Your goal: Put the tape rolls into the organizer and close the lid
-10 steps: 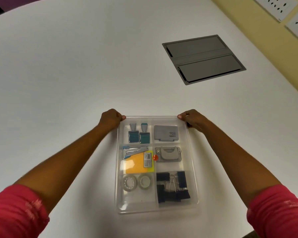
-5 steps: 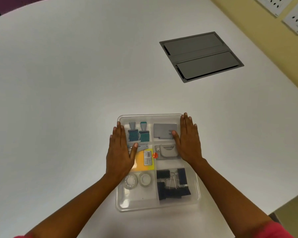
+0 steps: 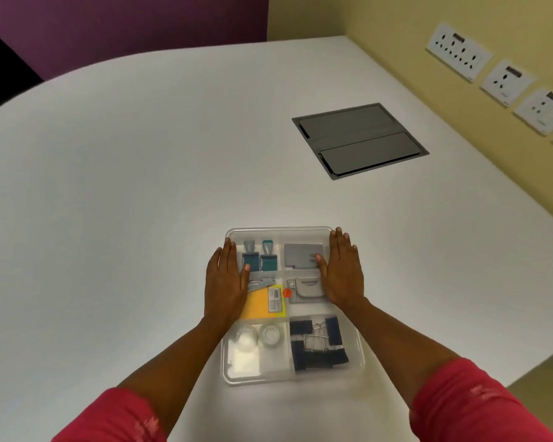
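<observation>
A clear plastic organizer [image 3: 358, 362] lies on the white table in front of me, with its transparent lid down over the compartments. Two clear tape rolls [image 3: 270, 334] sit side by side in the near left compartment, seen through the lid. My left hand [image 3: 225, 282] lies flat on the lid's left side, fingers spread. My right hand [image 3: 344, 272] lies flat on the lid's right side, also palm down. Neither hand holds anything.
Other compartments hold teal stamps [image 3: 259, 258], a grey pad [image 3: 302, 256], a stapler, yellow notes [image 3: 259, 303] and black binder clips [image 3: 320, 342]. A grey cable hatch [image 3: 359, 140] is set in the table at the far right. Wall sockets [image 3: 457, 51] line the yellow wall.
My hands left the organizer's far corners and came to lie flat on the lid. Since then they have slid slightly outward, and my head has tilted up, showing more of the room.
</observation>
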Demonstrator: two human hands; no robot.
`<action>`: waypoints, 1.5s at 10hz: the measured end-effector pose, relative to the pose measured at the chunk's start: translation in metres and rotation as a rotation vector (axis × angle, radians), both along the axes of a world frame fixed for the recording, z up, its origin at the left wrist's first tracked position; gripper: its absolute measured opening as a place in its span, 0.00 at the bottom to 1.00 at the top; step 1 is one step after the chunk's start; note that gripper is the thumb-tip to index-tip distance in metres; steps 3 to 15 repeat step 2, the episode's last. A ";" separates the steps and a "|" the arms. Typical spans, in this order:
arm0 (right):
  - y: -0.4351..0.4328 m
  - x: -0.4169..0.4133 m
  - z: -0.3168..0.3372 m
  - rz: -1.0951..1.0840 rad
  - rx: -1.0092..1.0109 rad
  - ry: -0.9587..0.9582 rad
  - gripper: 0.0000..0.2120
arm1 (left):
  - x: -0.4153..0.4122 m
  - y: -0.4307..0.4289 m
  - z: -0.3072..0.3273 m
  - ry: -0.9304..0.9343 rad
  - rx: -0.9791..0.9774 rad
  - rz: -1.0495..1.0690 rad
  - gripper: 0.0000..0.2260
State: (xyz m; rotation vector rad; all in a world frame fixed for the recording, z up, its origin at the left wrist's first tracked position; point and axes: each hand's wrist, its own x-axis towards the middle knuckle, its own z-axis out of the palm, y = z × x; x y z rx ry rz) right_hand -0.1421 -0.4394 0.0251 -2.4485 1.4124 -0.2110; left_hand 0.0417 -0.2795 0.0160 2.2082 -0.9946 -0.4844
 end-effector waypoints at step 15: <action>0.017 0.011 0.021 -0.003 -0.098 -0.038 0.31 | 0.017 -0.005 0.029 -0.163 -0.052 -0.012 0.28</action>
